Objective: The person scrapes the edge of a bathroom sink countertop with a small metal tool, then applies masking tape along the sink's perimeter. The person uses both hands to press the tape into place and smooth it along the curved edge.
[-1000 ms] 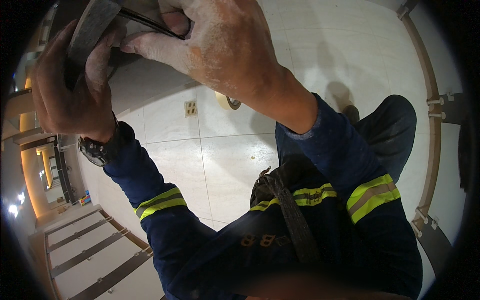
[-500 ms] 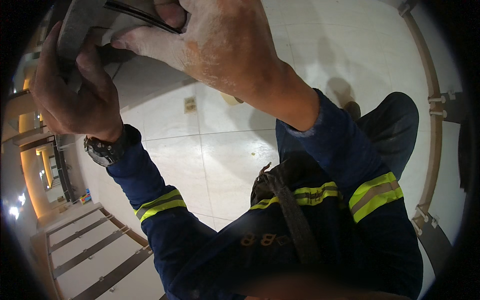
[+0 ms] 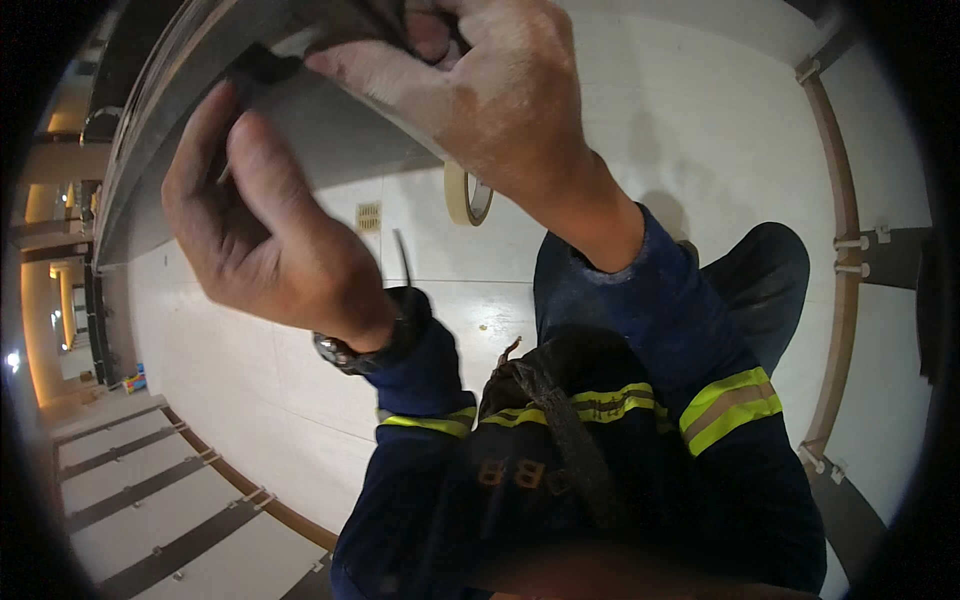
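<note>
My left hand (image 3: 275,225) is raised with its index finger and thumb stretched up, slightly apart, and the other fingers curled. Just above those fingertips is a small black piece (image 3: 265,65), its kind unclear. My right hand (image 3: 500,95), dusted white, is closed in front of a grey panel (image 3: 340,140). Something dark runs into this fist from the upper left, mostly hidden by the fingers. Below the right hand, a cream roll of tape (image 3: 460,195) shows beside the panel's lower edge; its support is hidden. A thin dark strip (image 3: 403,258) sticks up near my left wrist.
Pale tiles cover the floor (image 3: 300,370), with a small square drain grate (image 3: 369,217). White panels with dark bands (image 3: 160,480) stand at lower left. A brown rail with pale pegs (image 3: 848,255) runs down the right. Small colourful items (image 3: 135,380) lie far left.
My left hand has come off the grey panel's edge and moved right and down, its fingers now apart. My right hand has shifted slightly right, still closed. More of the tape roll shows.
</note>
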The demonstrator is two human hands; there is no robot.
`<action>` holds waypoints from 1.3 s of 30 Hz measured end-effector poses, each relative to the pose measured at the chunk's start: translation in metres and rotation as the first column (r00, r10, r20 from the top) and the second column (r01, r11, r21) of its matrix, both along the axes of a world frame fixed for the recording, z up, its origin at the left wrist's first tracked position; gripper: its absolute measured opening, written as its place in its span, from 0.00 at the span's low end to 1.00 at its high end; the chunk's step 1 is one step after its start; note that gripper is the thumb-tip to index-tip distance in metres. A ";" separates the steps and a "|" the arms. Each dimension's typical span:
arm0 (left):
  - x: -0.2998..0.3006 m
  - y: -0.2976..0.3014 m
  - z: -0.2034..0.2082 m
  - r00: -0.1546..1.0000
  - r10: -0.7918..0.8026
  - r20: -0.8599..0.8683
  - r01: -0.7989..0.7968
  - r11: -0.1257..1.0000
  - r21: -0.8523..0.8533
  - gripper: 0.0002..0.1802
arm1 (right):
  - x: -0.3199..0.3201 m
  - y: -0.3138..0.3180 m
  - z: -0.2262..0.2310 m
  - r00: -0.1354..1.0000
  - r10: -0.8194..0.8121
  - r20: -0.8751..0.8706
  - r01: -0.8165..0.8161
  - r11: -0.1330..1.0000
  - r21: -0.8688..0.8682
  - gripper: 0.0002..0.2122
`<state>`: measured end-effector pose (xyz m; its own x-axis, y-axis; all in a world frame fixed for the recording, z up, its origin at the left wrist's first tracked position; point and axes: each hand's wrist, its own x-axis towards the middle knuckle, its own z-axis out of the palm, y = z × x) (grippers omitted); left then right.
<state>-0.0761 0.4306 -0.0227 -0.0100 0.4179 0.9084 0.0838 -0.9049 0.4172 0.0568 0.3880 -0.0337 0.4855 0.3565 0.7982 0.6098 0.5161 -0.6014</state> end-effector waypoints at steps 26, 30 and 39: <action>0.022 -0.018 0.012 0.928 -0.214 0.306 0.317 0.886 -0.340 0.13 | 0.001 -0.004 0.006 0.995 0.081 -0.065 -0.087 0.992 -0.094 0.20; 0.026 -0.015 0.008 0.911 -0.229 0.342 0.343 0.881 -0.326 0.13 | -0.007 -0.013 0.016 0.999 0.002 -0.046 -0.007 0.994 -0.109 0.20; 0.027 -0.010 0.014 0.958 -0.150 0.246 0.225 0.922 -0.315 0.08 | -0.001 0.002 0.003 1.000 -0.006 -0.026 0.004 0.997 -0.081 0.20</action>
